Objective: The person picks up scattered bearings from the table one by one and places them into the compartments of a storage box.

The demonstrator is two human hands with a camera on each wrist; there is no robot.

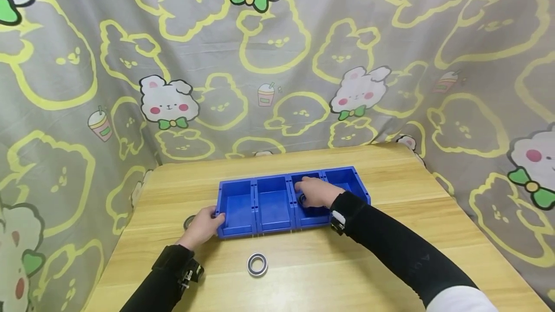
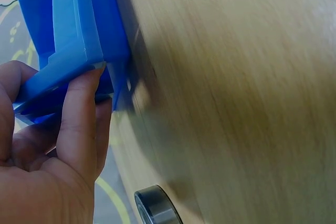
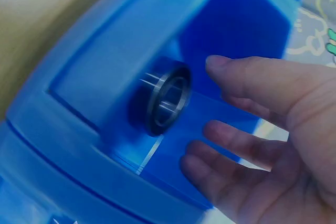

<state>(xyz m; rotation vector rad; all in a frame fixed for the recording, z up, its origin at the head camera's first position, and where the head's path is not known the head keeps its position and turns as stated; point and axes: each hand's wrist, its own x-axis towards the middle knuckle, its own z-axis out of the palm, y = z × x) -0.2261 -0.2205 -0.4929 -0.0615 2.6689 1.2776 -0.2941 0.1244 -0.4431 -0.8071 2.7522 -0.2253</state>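
Observation:
My left hand grips the left edge of a row of blue bins, its thumb pressed on the wall in the left wrist view. My right hand reaches into the third bin from the left. A metal ball bearing stands on its edge in that bin, near the front wall. In the right wrist view the thumb and fingers are spread loosely beside this bearing, with a gap between them and it. A second bearing lies flat on the table in front of the bins.
Another bearing lies on the wooden table, partly hidden behind my left hand. A patterned grey curtain hangs behind the table and along both sides.

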